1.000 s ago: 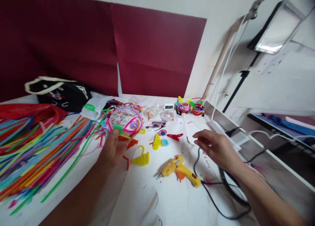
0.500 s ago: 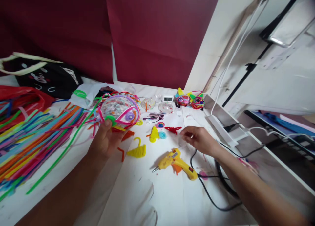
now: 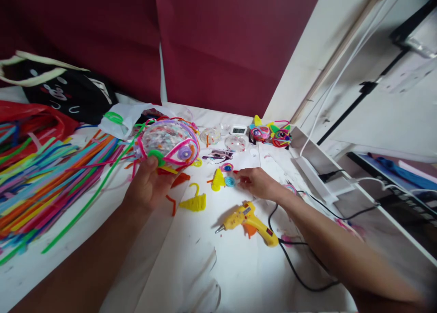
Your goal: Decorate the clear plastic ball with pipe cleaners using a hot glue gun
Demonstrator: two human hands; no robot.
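Note:
My left hand [image 3: 148,183] is closed on the lower edge of a clear domed shell [image 3: 164,140] trimmed with pipe cleaners, which carries a purple coiled eye in a pink outline and a green coil by the thumb. My right hand [image 3: 254,183] has its fingers bent together over a red pipe-cleaner piece, mostly hidden under them. Just left of these fingers lie a light-blue coil [image 3: 230,181], a yellow wound shape [image 3: 217,180] and a pink and blue coil [image 3: 226,167]. Nearer me rests a yellow hot glue gun [image 3: 247,222], nozzle pointing left.
Loose pipe cleaners [image 3: 68,181] cover the left side, near a black bag [image 3: 64,94]. Decorated shells [image 3: 271,133], clear domes [image 3: 235,143] and a small digital display [image 3: 238,130] stand at the back. A black cord [image 3: 290,272] and a power strip [image 3: 316,181] are on the right.
My right hand has moved left and down onto the red pipe-cleaner piece, covering most of it. My left hand still holds the shell. The view has shifted slightly.

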